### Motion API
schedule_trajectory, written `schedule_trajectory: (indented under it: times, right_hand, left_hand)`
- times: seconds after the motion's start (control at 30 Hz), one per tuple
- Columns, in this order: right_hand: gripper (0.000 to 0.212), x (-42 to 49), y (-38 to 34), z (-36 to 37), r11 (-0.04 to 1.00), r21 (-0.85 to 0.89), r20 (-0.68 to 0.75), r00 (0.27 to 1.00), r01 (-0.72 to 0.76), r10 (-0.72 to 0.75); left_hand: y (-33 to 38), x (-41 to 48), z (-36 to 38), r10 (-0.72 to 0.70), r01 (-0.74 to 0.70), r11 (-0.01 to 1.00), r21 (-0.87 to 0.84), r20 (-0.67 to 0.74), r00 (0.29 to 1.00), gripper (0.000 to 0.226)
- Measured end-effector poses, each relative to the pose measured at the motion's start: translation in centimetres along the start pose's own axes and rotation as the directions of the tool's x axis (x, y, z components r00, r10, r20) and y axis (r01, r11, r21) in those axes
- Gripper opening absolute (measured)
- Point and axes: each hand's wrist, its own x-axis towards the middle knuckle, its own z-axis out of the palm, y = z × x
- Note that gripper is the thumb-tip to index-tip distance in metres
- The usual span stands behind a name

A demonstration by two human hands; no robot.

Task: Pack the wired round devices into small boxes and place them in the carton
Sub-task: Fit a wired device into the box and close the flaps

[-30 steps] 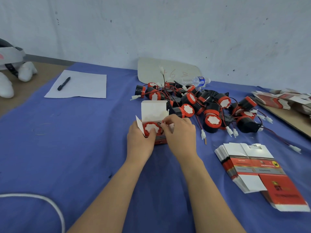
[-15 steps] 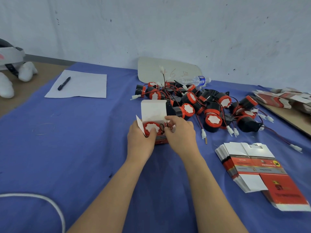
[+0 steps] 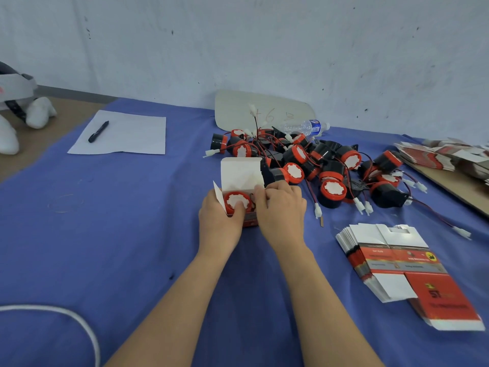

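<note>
Sitting in open small box (image 3: 239, 178); round device (image 3: 237, 201) red-rimmed, white-faced

The bare left forearm (image 3: 169, 303) and right forearm (image 3: 320, 300) reach forward and converge. The left hand (image 3: 219, 221) grips the small box (image 3: 240, 172) from its left side, thumb pressed over the opening. The right hand (image 3: 283, 210) sits just right of that grip, knuckles up, thumb and curled fingers pinching the box's right edge.
</note>
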Motion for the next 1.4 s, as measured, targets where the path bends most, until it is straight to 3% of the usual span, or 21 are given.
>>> schedule_trajectory:
  times: [0.17, 0.23, 0.3, 0.4, 0.63, 0.97, 1.2, 1.4]
  right_hand:
    - [0.014, 0.21, 0.25, -0.51, 0.98, 0.177, -0.06, 0.993, -0.087, 0.099]
    - [0.038, 0.21, 0.08, -0.59, 0.966, 0.232, -0.031, 0.992, -0.11, 0.12]
    - [0.049, 0.39, 0.09, -0.47, 0.973, 0.207, 0.0, 0.994, -0.102, 0.105]
    - [0.04, 0.74, 0.38, -0.26, 0.987, 0.141, 0.044, 0.996, -0.079, 0.074]
    - [0.03, 0.28, 0.52, 0.13, 0.991, 0.129, -0.048, 0.998, 0.042, -0.036]
    - [0.034, 0.39, 0.36, 0.16, 1.0, 0.019, 0.014, 1.0, 0.016, -0.016]
    - [0.029, 0.29, 0.29, 0.06, 0.993, -0.054, 0.022, 0.994, 0.106, -0.105]
    - [0.027, 0.57, 0.49, 0.1, 0.999, -0.031, -0.016, 0.999, 0.044, -0.044]
  left_hand:
    - [0.05, -0.1, 0.02, 0.011, -0.011, 1.0, 0.009, -0.002, 1.0, 0.037]
    - [0.04, -0.14, 0.05, 0.017, -0.017, 1.0, 0.012, 0.0, 1.0, 0.036]
    - [0.02, -0.21, 0.09, 0.026, -0.027, 1.0, 0.012, 0.003, 1.0, 0.035]
    - [-0.02, -0.24, 0.12, 0.033, -0.033, 0.999, 0.024, 0.003, 0.999, 0.036]
    - [0.04, -0.24, 0.11, 0.02, -0.02, 0.999, 0.031, 0.011, 1.0, 0.039]
    - [0.01, -0.41, 0.18, 0.029, -0.029, 0.998, 0.051, 0.003, 1.0, 0.037]
    - [-0.04, -0.36, 0.27, 0.031, -0.031, 0.997, 0.07, -0.011, 0.999, 0.042]
    - [0.03, -0.4, 0.22, 0.044, -0.044, 0.997, 0.068, -0.007, 0.999, 0.038]
